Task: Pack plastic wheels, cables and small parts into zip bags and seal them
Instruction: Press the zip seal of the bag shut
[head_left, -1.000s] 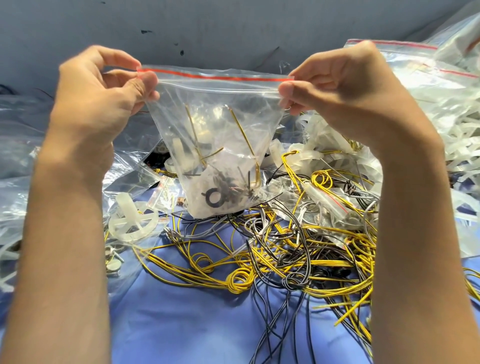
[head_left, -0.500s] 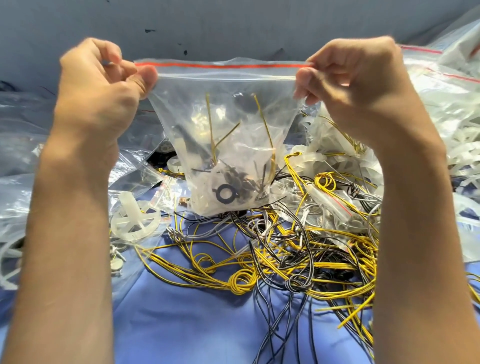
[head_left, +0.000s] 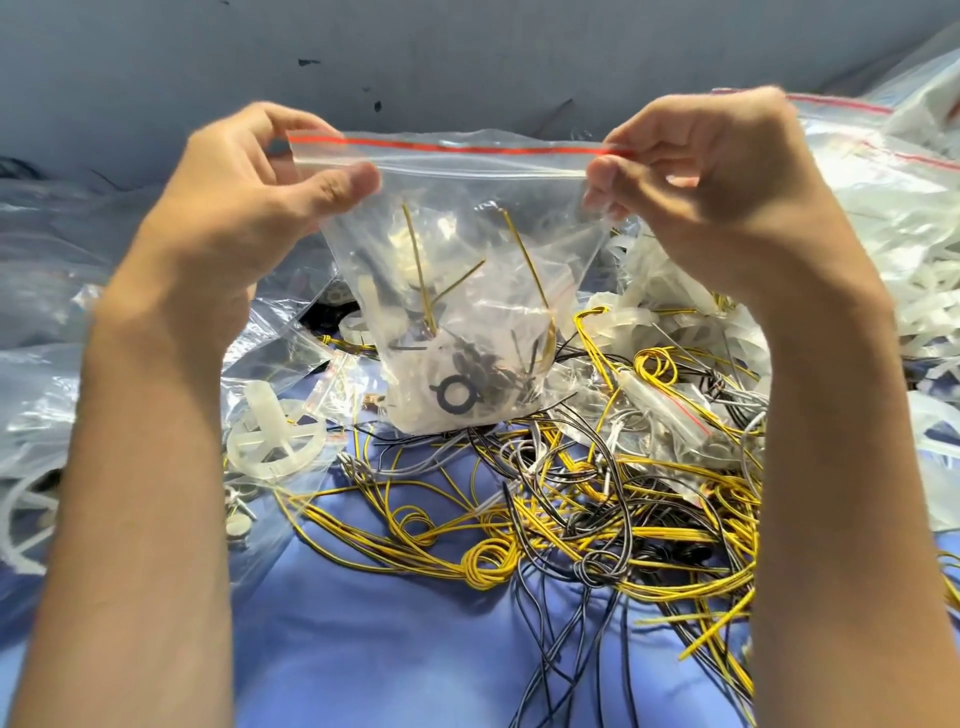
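On the blue cloth, one tangle of yellow and black cables lies at 5 o'clock and one white plastic wheel at 8 o'clock, while beyond, at centre, the left hand and right hand each pinch a top corner of one raised zip bag containing one black ring.

You're at a small-parts packing bench, blue cloth under tangled cables, plastic wheels, piled zip bags, grey wall.

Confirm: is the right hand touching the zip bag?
Touching. The head view shows the right hand pinching the top right corner of the zip bag, thumb and fingers closed on the plastic.
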